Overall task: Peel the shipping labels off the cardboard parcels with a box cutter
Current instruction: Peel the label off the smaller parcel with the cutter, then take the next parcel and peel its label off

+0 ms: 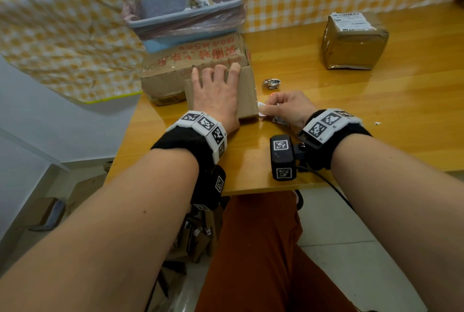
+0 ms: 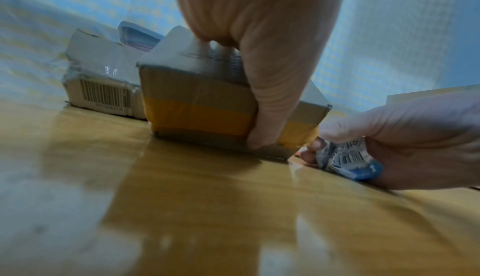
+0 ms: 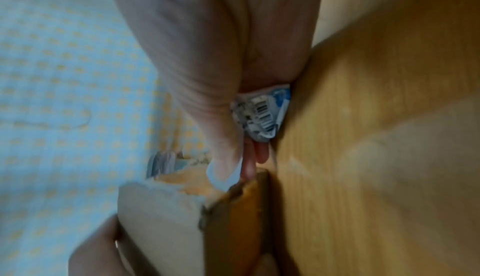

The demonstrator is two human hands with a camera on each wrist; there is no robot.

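A small cardboard parcel (image 1: 247, 95) with a yellow tape band (image 2: 194, 116) lies on the wooden table (image 1: 326, 110). My left hand (image 1: 216, 93) covers its top, fingertips over the far edge and thumb (image 2: 270, 105) down the near side. At the parcel's near right corner my right hand (image 1: 286, 108) pinches a peeled white shipping label (image 1: 262, 107). The crumpled label (image 2: 348, 157) with its barcode (image 3: 262, 113) is bunched in the right hand (image 3: 207, 54). No box cutter shows in any view.
Behind the parcel sits a larger box with red print (image 1: 195, 60), and a blue bin with a plastic liner (image 1: 185, 15) stands on it. A taped parcel with a label (image 1: 354, 40) stands far right. A crumpled paper ball (image 1: 271, 83) lies mid-table.
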